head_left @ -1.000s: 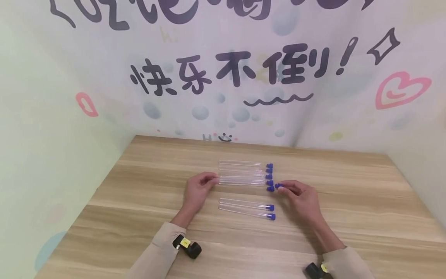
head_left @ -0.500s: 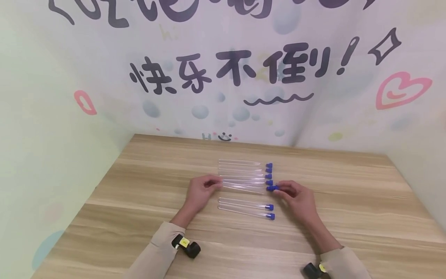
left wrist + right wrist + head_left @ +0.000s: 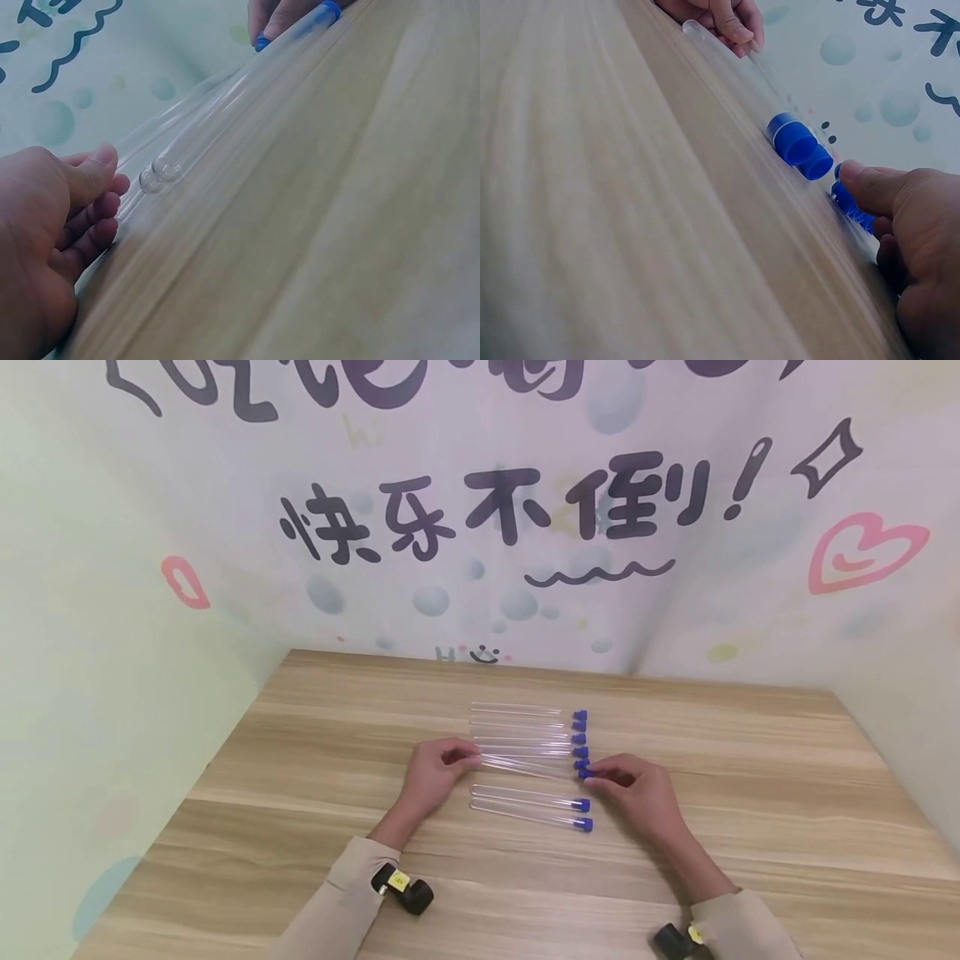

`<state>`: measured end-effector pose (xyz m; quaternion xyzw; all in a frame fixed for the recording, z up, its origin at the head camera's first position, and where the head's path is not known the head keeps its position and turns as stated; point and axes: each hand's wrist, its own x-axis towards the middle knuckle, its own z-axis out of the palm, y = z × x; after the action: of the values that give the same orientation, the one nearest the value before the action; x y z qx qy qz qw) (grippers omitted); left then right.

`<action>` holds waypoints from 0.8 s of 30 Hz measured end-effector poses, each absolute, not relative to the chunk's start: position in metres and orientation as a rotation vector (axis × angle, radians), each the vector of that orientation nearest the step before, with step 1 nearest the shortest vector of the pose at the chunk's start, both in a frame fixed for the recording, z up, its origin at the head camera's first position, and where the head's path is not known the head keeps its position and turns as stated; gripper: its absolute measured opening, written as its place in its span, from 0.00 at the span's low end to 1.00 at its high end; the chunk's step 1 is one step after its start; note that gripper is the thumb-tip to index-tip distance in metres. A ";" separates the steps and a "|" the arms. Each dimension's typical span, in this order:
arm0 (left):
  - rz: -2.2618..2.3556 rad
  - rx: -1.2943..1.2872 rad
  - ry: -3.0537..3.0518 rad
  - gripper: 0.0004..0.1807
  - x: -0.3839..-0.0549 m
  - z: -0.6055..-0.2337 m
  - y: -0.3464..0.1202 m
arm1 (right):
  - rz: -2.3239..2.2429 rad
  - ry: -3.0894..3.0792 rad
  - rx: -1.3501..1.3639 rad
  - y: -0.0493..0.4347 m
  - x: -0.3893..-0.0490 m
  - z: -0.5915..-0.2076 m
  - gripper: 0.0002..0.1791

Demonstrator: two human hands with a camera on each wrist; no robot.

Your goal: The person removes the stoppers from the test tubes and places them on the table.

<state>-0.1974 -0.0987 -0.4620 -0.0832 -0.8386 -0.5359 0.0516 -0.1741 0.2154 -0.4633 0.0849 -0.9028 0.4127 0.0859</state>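
Note:
My left hand [image 3: 438,772] pinches the rounded end of a clear test tube [image 3: 521,766], which slants slightly off the row behind it. Opposite, between the thumb and fingers of my right hand [image 3: 637,795], is a blue cap [image 3: 586,773], right at that tube's open end. In the left wrist view the pinched blue cap [image 3: 261,43] shows beyond the tubes. Nearer to me lie two test tubes [image 3: 525,792] with blue caps [image 3: 581,805] fitted. Fingers partly hide the held cap in the right wrist view.
Behind the held tube, several uncapped test tubes [image 3: 516,707] lie side by side. A column of loose blue caps [image 3: 580,727] lines up with their open ends. The wooden table [image 3: 337,710] meets a printed cloth backdrop [image 3: 480,610] at its far edge.
My left hand has shifted slightly right, drawing one tube out of the row at a slant. My right hand has brought the cap left and nearer me to the tube's mouth.

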 end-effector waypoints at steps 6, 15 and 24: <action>-1.622 -0.285 -2.570 0.06 -0.198 -0.464 -0.098 | 1.222 -2.727 0.233 0.216 -0.174 -0.465 0.10; -1.598 -0.353 -2.582 0.08 -0.198 -0.464 -0.098 | 1.185 -2.770 0.231 0.216 -0.174 -0.464 0.09; -1.555 -0.377 -2.579 0.08 -0.198 -0.462 -0.099 | 1.171 -2.773 0.252 0.215 -0.174 -0.462 0.10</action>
<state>-0.1979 -0.0987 -0.4624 -0.1242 -0.8485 -0.5117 0.0532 -0.1740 0.2148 -0.4625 0.0833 -0.9164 0.3868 0.0604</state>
